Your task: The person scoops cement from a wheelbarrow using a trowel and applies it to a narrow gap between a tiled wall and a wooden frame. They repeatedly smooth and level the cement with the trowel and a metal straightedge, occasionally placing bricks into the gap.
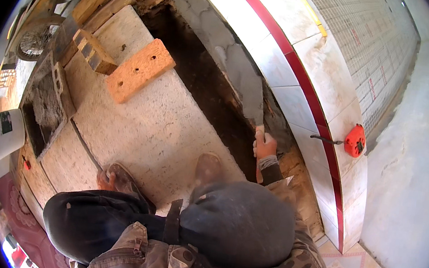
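Observation:
My right hand (264,145) is wrapped round the wooden handle of a trowel, at the near end of a dark trench. The grey trowel blade (252,99) points away from me and lies against wet grey mortar (209,31) along the trench's right side. Blade and mortar are close in colour, so their border is hard to make out. Low at the left, my left hand (105,179) is beside my shoe, next to a dark narrow strip on the pale slab (142,126). Its fingers are partly hidden.
An orange brick with holes (141,71) lies on the slab beside another block (95,51). Further left stand a mortar trough (44,108) and a white bucket (4,135). A red tape measure (355,141) rests on the tiled ledge (329,88). The open trench (198,88) runs between slab and ledge.

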Demonstrator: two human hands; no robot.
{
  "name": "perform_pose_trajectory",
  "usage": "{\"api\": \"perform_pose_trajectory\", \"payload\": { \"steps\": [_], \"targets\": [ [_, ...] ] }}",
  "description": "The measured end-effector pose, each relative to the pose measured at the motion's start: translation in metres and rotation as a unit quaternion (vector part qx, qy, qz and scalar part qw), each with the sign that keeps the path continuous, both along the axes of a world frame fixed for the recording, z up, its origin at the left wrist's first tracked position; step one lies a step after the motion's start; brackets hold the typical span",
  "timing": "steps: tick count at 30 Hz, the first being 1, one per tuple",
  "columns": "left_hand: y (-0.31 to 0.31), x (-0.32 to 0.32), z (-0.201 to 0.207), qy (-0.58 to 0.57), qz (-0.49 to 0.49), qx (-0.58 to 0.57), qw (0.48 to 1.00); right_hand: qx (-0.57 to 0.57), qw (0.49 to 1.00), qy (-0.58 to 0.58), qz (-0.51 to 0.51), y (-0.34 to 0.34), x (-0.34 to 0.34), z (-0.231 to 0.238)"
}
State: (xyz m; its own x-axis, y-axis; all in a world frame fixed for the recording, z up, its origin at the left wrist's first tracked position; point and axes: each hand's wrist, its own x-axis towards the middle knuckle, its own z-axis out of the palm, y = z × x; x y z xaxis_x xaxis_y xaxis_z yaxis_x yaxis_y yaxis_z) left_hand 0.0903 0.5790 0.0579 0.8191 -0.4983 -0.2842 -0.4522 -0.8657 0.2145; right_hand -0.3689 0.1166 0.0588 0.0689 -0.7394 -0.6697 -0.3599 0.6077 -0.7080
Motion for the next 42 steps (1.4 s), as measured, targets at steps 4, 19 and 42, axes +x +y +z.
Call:
{"api": "perform_pose_trajectory", "payload": {
  "steps": [4, 19, 42],
  "targets": [
    [0.005, -0.003, -0.001, 0.003, 0.000, -0.005, 1.000, 0.047, 0.998, -0.033, -0.032, 0.028, -0.011, 0.029],
    [0.019, -0.006, -0.017, 0.016, 0.018, -0.052, 0.998, 0.362, 0.866, -0.332, -0.095, -0.092, 0.029, 0.052],
    [0.029, -0.019, -0.006, 0.031, 0.073, -0.021, 0.997, 0.379, 0.888, -0.261, -0.002, -0.192, 0.139, 0.032]
  ]
}}
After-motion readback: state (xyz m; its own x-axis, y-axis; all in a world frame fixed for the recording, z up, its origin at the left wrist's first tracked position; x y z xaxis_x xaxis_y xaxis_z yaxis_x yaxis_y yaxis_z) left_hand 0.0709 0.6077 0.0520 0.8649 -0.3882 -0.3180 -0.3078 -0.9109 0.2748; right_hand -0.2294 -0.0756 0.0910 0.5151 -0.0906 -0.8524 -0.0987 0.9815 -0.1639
